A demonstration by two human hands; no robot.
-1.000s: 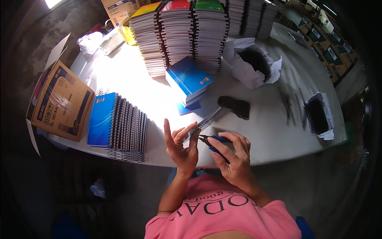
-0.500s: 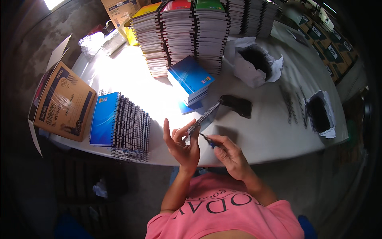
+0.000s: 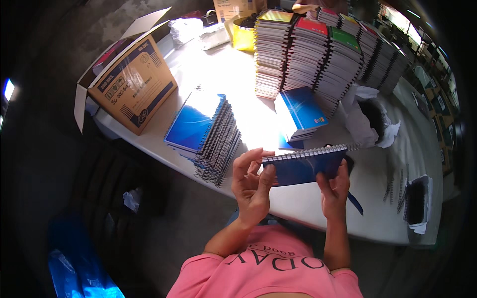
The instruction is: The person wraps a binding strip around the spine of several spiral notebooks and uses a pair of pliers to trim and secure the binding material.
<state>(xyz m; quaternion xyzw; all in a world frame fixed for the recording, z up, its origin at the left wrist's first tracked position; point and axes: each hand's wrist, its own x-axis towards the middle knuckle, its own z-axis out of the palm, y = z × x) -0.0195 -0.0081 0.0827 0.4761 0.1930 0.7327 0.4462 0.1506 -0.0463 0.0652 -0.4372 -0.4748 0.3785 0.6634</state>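
Observation:
A blue-covered spiral notebook (image 3: 304, 171) is held up over the front of the table, its wire coil along the upper edge. My left hand (image 3: 253, 186) grips its left end, thumb on the cover and fingers behind. At the other end my right hand (image 3: 335, 188) pinches it between thumb and fingers. The coil pokes out past the right end of the notebook. Close to my right hand, a slim dark blue object (image 3: 355, 203) lies on the table; its kind is not clear. Beyond the notebook is a small stack of blue notebooks (image 3: 303, 109).
To the left stands a pile of coil-bound blue notebooks (image 3: 196, 124), with an open cardboard box (image 3: 136, 82) behind. Tall notebook stacks (image 3: 308, 54) rise at the back. On the right are paper-wrapped black coils (image 3: 370, 119), loose coils (image 3: 391, 186) and a white-lined box (image 3: 417, 203).
My right hand has let go of the blue-handled tool and now holds the notebook's right end. The notebook has turned from slanting away to lying crosswise. The view has swung left.

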